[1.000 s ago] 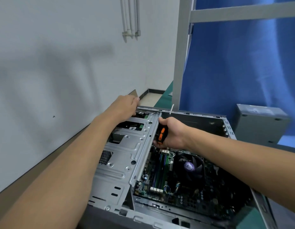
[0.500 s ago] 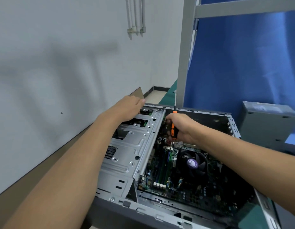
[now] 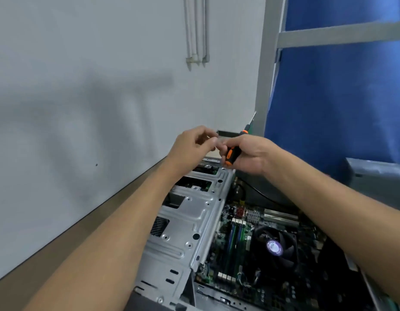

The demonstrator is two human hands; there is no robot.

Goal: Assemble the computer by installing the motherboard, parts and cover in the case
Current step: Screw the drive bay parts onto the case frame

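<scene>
The open computer case (image 3: 165, 290) lies on its side below my arms. A silver drive cage (image 3: 190, 218) fills its left half, and the green motherboard (image 3: 235, 241) with a black CPU fan (image 3: 274, 246) sits in the right half. Above the case's far end, my right hand (image 3: 250, 153) grips an orange-and-black screwdriver (image 3: 230, 156) with its tip pointing up. My left hand (image 3: 193, 144) is raised beside it with curled fingers. Its fingertips meet those of the right hand and seem to pinch something small and pale, too small to identify.
A white wall runs close along the left of the case, with pipes (image 3: 196, 30) higher up. A grey metal post (image 3: 265, 63) and a blue curtain (image 3: 340, 97) stand behind. A grey metal box (image 3: 374, 176) sits at the right.
My left hand has lifted off the drive cage's far edge. My right hand has risen out of the case with the screwdriver, and the two hands now meet above the case.
</scene>
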